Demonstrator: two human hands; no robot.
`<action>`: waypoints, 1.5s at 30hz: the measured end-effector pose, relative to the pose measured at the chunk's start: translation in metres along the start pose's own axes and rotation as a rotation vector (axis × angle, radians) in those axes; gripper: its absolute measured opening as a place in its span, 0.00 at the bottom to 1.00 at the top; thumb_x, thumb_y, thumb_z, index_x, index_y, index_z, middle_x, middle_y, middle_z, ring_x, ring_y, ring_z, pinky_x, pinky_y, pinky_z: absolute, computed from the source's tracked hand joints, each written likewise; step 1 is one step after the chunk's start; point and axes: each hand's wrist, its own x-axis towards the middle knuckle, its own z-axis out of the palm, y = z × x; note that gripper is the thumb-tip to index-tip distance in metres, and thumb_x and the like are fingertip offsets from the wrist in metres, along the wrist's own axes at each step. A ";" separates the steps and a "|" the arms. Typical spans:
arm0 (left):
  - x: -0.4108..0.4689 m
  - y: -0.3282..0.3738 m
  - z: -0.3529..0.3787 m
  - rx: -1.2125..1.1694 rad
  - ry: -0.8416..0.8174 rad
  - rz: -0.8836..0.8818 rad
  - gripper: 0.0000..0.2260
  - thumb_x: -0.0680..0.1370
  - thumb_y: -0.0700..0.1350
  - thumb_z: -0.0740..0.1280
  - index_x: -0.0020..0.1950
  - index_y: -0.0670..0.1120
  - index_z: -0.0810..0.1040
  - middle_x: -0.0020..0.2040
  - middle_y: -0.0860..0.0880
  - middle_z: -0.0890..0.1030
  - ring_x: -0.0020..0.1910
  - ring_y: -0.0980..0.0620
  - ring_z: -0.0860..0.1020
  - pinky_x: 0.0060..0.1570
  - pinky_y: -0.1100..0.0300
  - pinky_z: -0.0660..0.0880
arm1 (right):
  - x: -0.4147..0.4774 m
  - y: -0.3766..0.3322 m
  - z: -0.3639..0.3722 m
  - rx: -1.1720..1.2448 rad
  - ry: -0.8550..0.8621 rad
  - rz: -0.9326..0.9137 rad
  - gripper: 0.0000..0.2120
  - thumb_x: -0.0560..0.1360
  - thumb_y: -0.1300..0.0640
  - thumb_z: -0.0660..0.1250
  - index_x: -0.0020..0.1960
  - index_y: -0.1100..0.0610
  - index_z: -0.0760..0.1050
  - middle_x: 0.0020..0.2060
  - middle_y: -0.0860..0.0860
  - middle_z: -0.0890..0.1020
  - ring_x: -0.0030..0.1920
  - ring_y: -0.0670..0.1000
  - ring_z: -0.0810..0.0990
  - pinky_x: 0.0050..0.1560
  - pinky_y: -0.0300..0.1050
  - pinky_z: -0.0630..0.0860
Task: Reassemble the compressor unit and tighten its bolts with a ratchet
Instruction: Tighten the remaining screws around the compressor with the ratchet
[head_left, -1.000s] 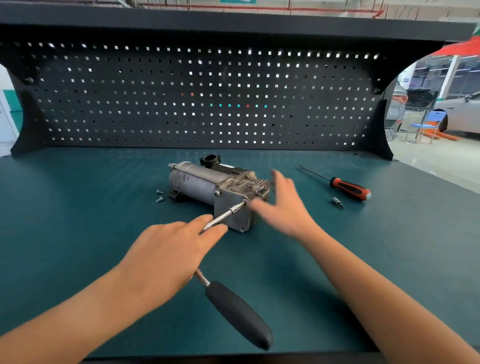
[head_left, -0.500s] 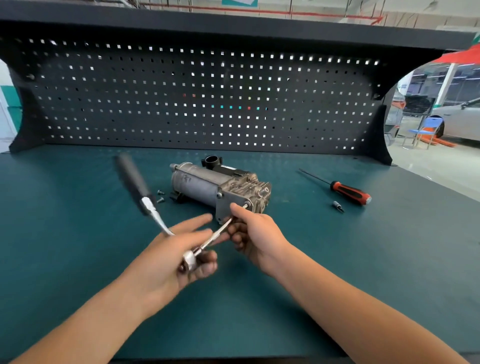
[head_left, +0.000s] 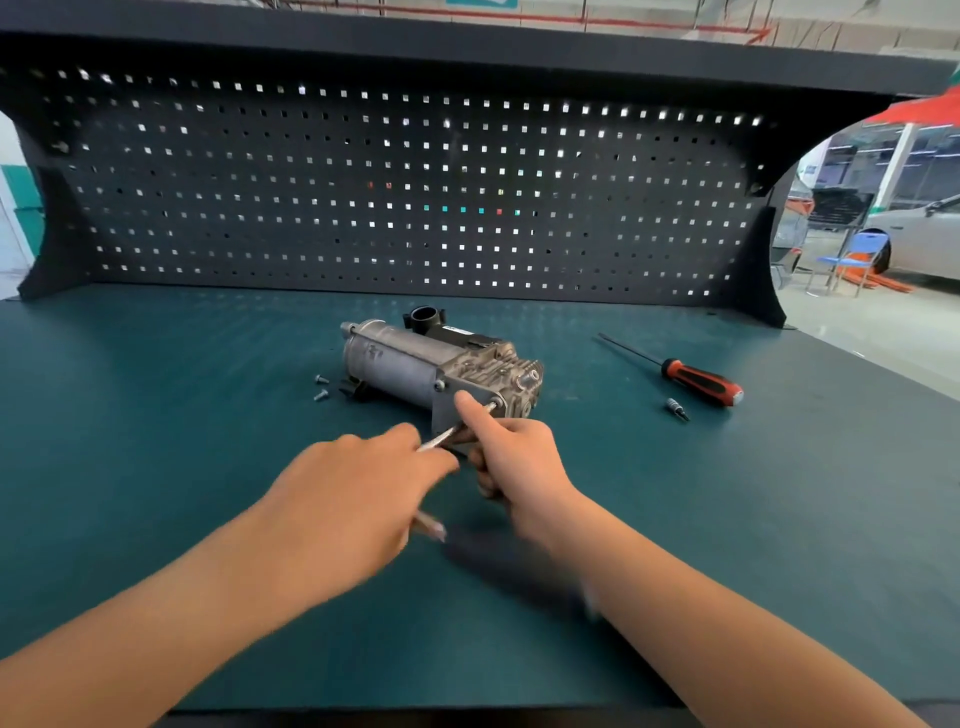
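**Compressor** (head_left: 431, 369): lying on its side mid-bench, long axis running from far left to near right, finned metal end toward the hands. Flat near face turned to the person.

**Ratchet** (head_left: 511, 566): held low in front of the compressor. Black handle blurred, trailing to the near right beneath the right forearm. Head hidden inside the left hand.

**Extension bar** (head_left: 436, 441): thin steel rod, rising from the left hand up and right to the upper right corner of the compressor's near face. Tip presumably on a bolt hidden beneath it; seating too small to confirm.

**Left hand** (head_left: 353, 499): clenched over the ratchet's head end, knuckles up.

**Right hand** (head_left: 519, 462): lower fingers curled round the extension bar, index finger (head_left: 467, 408) laid straight along it toward the tip. Nearer of the two to the compressor.

**Governing relation:** compressor face just ahead of both grips and slightly right; bar in line with the bolt, handle crosswise to the bar.

**Judged step:** tightening at the near face, calling for a handle swing about the bar's axis, with the right hand as guide. Judged risk of the tip slipping off if the bar tilts.

**Loose screws** (head_left: 320, 396): two, on the bench (head_left: 156, 441) just left of the compressor, probably not yet fitted.

**Screwdriver** (head_left: 698, 382), **small bit** (head_left: 677, 409): right of the compressor, well apart.
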 end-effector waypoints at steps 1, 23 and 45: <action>0.001 0.008 0.002 0.232 0.023 0.074 0.18 0.74 0.41 0.60 0.61 0.54 0.62 0.47 0.51 0.64 0.37 0.50 0.74 0.27 0.57 0.62 | 0.000 0.000 0.000 0.018 -0.013 0.013 0.17 0.74 0.49 0.68 0.30 0.58 0.75 0.18 0.46 0.69 0.18 0.45 0.62 0.21 0.33 0.60; 0.002 -0.008 0.011 -1.004 0.090 -0.195 0.28 0.75 0.36 0.61 0.60 0.70 0.67 0.47 0.56 0.80 0.24 0.57 0.71 0.25 0.65 0.68 | -0.001 0.002 -0.006 0.086 -0.138 0.068 0.14 0.77 0.49 0.63 0.37 0.57 0.75 0.19 0.47 0.67 0.20 0.47 0.61 0.24 0.34 0.61; 0.004 0.010 0.015 -2.151 -0.059 -0.461 0.17 0.70 0.28 0.58 0.40 0.42 0.84 0.37 0.41 0.81 0.16 0.58 0.61 0.14 0.71 0.58 | 0.000 -0.006 -0.015 0.186 -0.215 0.161 0.29 0.78 0.50 0.61 0.18 0.55 0.73 0.17 0.44 0.60 0.17 0.44 0.57 0.21 0.35 0.58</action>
